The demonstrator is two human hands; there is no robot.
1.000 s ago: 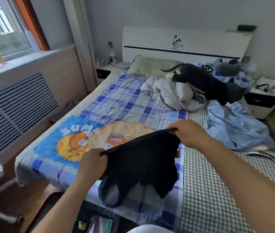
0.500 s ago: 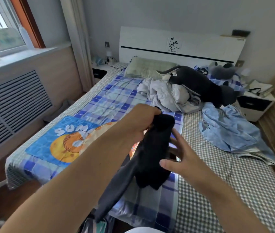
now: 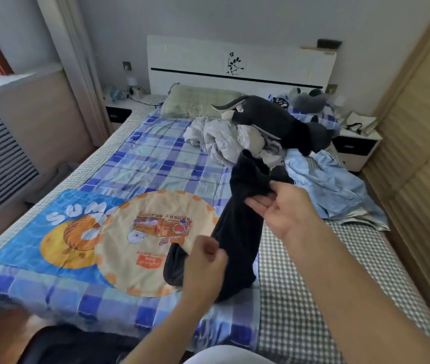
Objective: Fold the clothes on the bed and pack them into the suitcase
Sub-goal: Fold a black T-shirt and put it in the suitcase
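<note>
A black garment (image 3: 237,232) hangs in a long bunched strip over the bed (image 3: 313,298), its lower end resting on the blue checked sheet. My right hand (image 3: 284,208) pinches its upper part between thumb and fingers. My left hand (image 3: 204,261) grips the lower part near its left edge with curled fingers. Further up the bed lie a pale grey heap of clothes (image 3: 219,137), a dark grey garment (image 3: 274,119) and a light blue shirt (image 3: 332,185). A dark suitcase (image 3: 74,345) shows below the foot of the bed, mostly hidden.
A blue printed cloth (image 3: 32,243) and a round beige printed piece (image 3: 150,240) lie flat on the near left of the bed. A green pillow (image 3: 198,101) sits by the white headboard (image 3: 240,64). Nightstands flank the bed; a wardrobe (image 3: 418,153) stands right.
The garment was held up spread between both hands, then bunched in my left hand. Now my right hand holds its top and my left hand has dropped to its lower end.
</note>
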